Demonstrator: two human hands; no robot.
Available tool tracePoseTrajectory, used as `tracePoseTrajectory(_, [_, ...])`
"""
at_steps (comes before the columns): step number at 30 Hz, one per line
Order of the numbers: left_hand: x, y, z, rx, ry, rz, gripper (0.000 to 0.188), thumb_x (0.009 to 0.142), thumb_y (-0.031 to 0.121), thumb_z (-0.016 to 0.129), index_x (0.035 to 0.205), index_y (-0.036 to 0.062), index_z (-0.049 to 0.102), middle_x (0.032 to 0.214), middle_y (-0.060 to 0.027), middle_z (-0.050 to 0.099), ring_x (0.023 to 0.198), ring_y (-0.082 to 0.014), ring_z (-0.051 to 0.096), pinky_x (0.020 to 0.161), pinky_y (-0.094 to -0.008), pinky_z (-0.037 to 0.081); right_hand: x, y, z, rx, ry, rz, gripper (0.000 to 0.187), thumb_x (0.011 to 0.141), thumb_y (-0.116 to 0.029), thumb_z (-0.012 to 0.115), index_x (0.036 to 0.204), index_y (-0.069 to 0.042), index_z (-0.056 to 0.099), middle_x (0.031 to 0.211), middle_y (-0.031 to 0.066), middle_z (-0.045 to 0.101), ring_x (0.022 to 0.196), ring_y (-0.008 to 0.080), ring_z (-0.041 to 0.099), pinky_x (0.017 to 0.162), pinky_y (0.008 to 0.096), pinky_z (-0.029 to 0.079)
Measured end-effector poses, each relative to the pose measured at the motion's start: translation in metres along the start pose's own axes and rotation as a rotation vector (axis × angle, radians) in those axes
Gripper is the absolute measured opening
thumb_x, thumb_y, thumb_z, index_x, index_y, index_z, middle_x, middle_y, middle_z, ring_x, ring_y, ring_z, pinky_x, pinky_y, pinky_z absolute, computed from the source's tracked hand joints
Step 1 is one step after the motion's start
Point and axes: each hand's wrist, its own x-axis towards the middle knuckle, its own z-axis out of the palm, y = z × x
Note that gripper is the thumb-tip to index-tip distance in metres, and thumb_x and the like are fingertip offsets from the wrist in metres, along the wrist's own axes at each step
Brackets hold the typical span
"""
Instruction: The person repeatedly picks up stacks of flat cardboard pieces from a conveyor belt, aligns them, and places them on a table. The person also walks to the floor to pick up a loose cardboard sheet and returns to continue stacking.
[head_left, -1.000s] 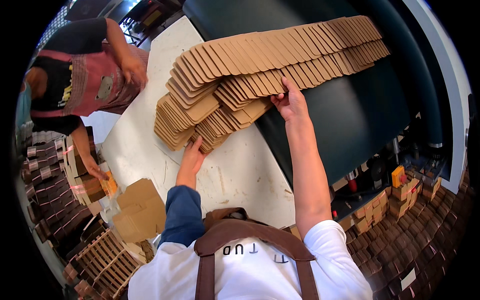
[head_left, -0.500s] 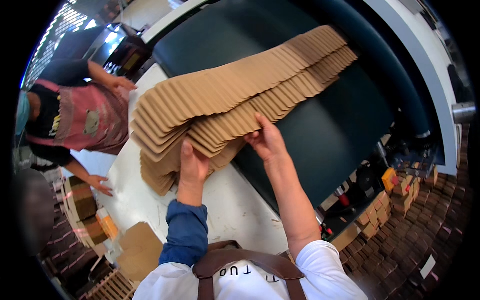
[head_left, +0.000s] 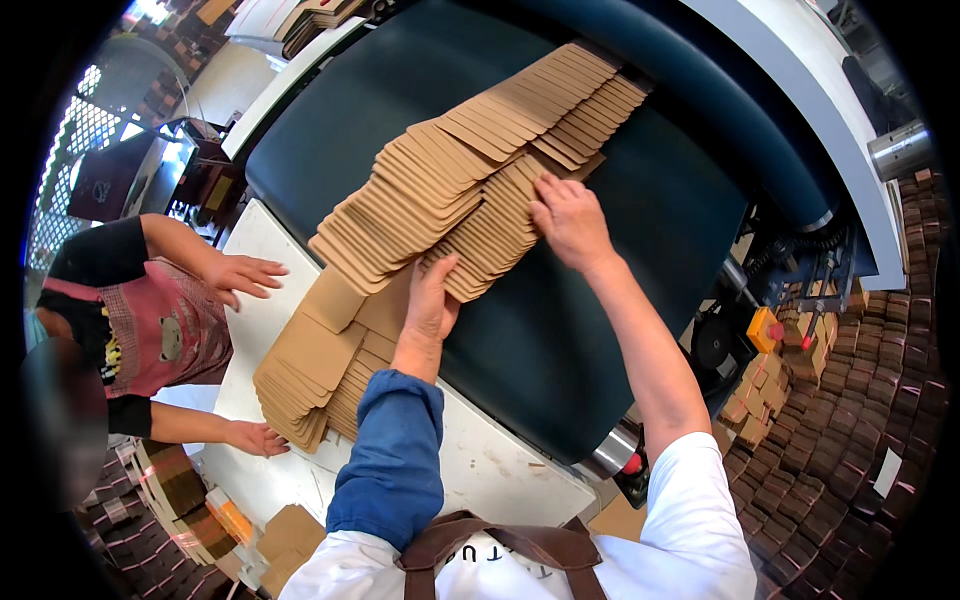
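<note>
A long, fanned row of brown cardboard pieces (head_left: 420, 200) with rounded corners lies across a dark green conveyor belt (head_left: 640, 300). My left hand (head_left: 432, 305) grips the near end of the right-hand part of this row, thumb on top and fingers hidden underneath. At that part's right edge, my right hand (head_left: 572, 222) has curled fingers pinching the edges of the pieces. Between my hands the pieces are bunched closely together. A lower pile of the same cardboard (head_left: 310, 365) lies on the white table (head_left: 480, 450), left of my left forearm.
At the left stands a co-worker in a pink apron (head_left: 165, 330), one hand (head_left: 258, 438) beside the lower pile and the other above the table edge. A dark roller (head_left: 740, 120) spans the belt's far side. Bundled brown stacks (head_left: 850, 420) cover the right side.
Both hands have moved rightward, and the right-hand cardboard is more bunched. The lower pile now shows apart from the row on the table. The co-worker's lower hand has come up to it.
</note>
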Motion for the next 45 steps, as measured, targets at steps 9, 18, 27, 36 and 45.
tracePoseTrajectory(9, [-0.120, 0.069, -0.018, 0.256, -0.147, 0.118, 0.062, 0.085, 0.012, 0.053, 0.140, 0.0003, 0.026, 0.143, -0.0148, 0.033, 0.131, -0.0286, 0.035, 0.105, -0.0444, 0.035, -0.023, -0.031, -0.031, 0.814, -0.223, 0.322, 0.023, 0.089, -0.021, 0.056, 0.100, -0.003, 0.064, 0.095, 0.0123, 0.061, 0.089, 0.0245, 0.059, 0.075, 0.0327, 0.048])
tracePoseTrajectory(18, [-0.006, 0.039, 0.026, 1.252, -0.236, 0.647, 0.117, 0.061, 0.049, 0.079, 0.147, 0.0112, 0.008, 0.146, -0.0183, 0.024, 0.124, -0.0340, 0.043, 0.091, -0.0368, 0.047, -0.002, -0.021, 0.008, 1.181, -0.133, 0.314, 0.047, 0.100, -0.032, 0.036, 0.139, -0.007, 0.038, 0.135, 0.0070, 0.048, 0.123, 0.0157, 0.043, 0.103, 0.0265, 0.033])
tracePoseTrajectory(27, [-0.203, 0.143, 0.021, 1.241, -0.240, 0.316, 0.124, 0.060, 0.085, 0.052, 0.145, 0.0025, 0.016, 0.120, -0.0259, 0.054, 0.088, -0.0316, 0.063, 0.075, -0.0362, 0.051, -0.060, -0.177, -0.148, 0.858, -0.501, 0.249, 0.076, 0.085, -0.056, 0.055, 0.137, -0.001, 0.040, 0.095, 0.0131, 0.067, 0.083, 0.0177, 0.065, 0.075, 0.0301, 0.049])
tracePoseTrajectory(36, [-0.428, 0.111, -0.089, 1.172, -0.086, -0.242, 0.101, 0.074, 0.068, 0.059, 0.136, -0.0069, 0.031, 0.095, -0.0276, 0.063, 0.077, -0.0296, 0.067, 0.072, -0.0342, 0.051, -0.233, -0.323, -0.171, 0.766, -1.124, 0.390, 0.086, 0.081, -0.050, 0.061, 0.139, 0.004, 0.029, 0.106, 0.0247, 0.062, 0.093, 0.0285, 0.064, 0.083, 0.0343, 0.048])
tracePoseTrajectory(45, [-0.424, 0.075, -0.160, 1.352, -0.016, 0.280, 0.077, 0.085, 0.062, 0.048, 0.134, 0.0030, 0.041, 0.114, -0.0201, 0.059, 0.118, -0.0321, 0.050, 0.098, -0.0423, 0.040, -0.304, -0.341, -0.132, 0.891, -1.058, 0.551, 0.083, 0.083, -0.046, 0.062, 0.143, -0.003, 0.024, 0.121, 0.0264, 0.054, 0.105, 0.0301, 0.059, 0.089, 0.0376, 0.046])
